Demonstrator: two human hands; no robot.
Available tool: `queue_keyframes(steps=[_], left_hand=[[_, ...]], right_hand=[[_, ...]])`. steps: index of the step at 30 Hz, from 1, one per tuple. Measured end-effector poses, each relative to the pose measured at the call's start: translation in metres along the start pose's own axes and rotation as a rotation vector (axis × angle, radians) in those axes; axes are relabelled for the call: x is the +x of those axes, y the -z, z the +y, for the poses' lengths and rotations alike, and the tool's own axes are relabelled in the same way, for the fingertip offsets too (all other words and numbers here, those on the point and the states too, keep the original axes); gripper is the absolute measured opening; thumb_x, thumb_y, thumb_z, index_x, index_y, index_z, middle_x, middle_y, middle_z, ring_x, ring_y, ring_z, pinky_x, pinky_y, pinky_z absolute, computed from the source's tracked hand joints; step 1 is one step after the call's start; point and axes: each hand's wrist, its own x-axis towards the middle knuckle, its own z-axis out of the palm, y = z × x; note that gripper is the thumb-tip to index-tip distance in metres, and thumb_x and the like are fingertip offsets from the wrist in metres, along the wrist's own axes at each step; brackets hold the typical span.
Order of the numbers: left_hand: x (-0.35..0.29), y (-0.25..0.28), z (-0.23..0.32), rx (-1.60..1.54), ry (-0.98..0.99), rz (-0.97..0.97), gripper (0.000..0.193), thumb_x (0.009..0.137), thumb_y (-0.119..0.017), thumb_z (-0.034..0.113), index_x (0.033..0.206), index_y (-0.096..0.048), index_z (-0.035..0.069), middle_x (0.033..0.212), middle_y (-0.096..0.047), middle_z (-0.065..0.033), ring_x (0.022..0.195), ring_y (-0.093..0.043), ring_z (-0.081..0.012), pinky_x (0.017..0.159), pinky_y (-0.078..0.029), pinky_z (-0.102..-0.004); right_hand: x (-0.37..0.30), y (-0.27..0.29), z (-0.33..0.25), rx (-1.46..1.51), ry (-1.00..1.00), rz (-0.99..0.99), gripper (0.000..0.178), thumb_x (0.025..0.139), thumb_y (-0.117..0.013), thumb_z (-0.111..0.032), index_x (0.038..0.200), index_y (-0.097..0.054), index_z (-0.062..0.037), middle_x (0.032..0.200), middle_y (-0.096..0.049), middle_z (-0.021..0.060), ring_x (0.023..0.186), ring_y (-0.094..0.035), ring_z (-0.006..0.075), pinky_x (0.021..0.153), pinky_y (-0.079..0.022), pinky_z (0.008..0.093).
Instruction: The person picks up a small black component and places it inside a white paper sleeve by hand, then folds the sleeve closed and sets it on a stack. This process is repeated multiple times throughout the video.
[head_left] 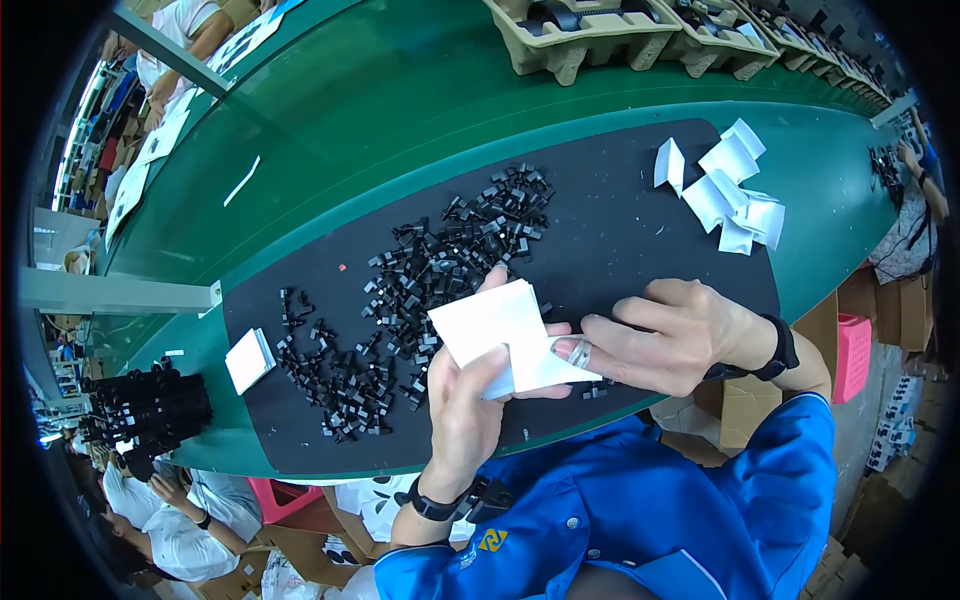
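Note:
A small bundle of white paper sheets (492,320) is in my left hand (462,405), the thumb pressed on top and the fingers underneath. My right hand (675,335) pinches the right end of a white sheet that sticks out of the bundle. Something clear and shiny, too small to name, shows at its fingertips. Beyond my hands, a large heap of small black plastic parts (425,265) covers the middle of the dark mat (610,210). Folded white papers (735,205) stand and lie loosely at the mat's far right.
A stack of white papers (250,360) lies at the mat's left edge. Black items are piled in a bundle (150,405) farther left. Moulded trays (585,35) line the far side of the green bench (400,90). Other people sit left and right; a pink stool (852,358) stands at right.

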Motion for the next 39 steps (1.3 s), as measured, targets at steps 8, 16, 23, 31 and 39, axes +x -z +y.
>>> queue_keyframes(steps=[8,16,23,31,39], left_hand=[[-0.004,-0.009,0.009,0.24,-0.029,0.056,0.075,0.083,-0.059,-0.006,0.143,-0.015,0.002,0.114,-0.055,-0.0218,0.105,-0.059,-0.0304,0.073,-0.059,-0.0354],[-0.007,-0.019,-0.003,0.387,-0.16,-0.008,0.076,0.081,-0.061,-0.008,0.143,-0.017,0.0,0.108,-0.06,-0.0172,0.098,-0.062,-0.0253,0.071,-0.057,-0.0289],[0.007,-0.006,-0.011,0.644,-0.093,0.006,0.072,0.081,-0.064,-0.003,0.14,-0.023,-0.005,0.095,-0.065,-0.015,0.085,-0.066,-0.0213,0.065,-0.057,-0.0274],[0.024,0.033,0.039,0.311,-0.398,0.575,0.053,0.091,-0.05,0.01,0.137,-0.028,-0.005,0.082,-0.062,-0.0191,0.065,-0.066,-0.0291,0.047,-0.057,-0.0331],[0.026,0.021,0.038,0.381,-0.267,0.484,0.053,0.091,-0.051,0.01,0.137,-0.029,-0.004,0.083,-0.062,-0.019,0.064,-0.066,-0.0279,0.046,-0.057,-0.0322]], right_hand=[[0.015,0.024,-0.005,0.242,-0.341,-0.107,0.022,0.069,-0.07,-0.01,0.091,-0.069,-0.0062,0.091,-0.062,0.0052,0.058,-0.052,0.0103,0.04,-0.037,0.0222],[0.003,0.015,0.002,0.934,-0.825,-0.164,0.01,0.076,-0.071,-0.013,0.079,-0.066,-0.0045,0.075,-0.061,0.0052,0.063,-0.06,0.0183,0.048,-0.043,0.0282],[0.008,0.021,0.011,0.851,-0.695,-0.216,0.009,0.077,-0.068,-0.011,0.075,-0.064,-0.0035,0.069,-0.057,0.0081,0.063,-0.058,0.0217,0.054,-0.045,0.0301],[-0.033,0.08,0.213,-0.318,-0.999,0.199,0.018,0.08,-0.064,-0.022,0.073,-0.063,-0.0049,0.067,-0.059,0.0091,0.062,-0.059,0.0215,0.057,-0.045,0.0331],[-0.069,0.024,0.322,-0.689,-1.034,-0.039,0.017,0.075,-0.065,-0.023,0.077,-0.066,-0.0058,0.071,-0.064,0.0134,0.068,-0.064,0.0296,0.06,-0.05,0.039]])
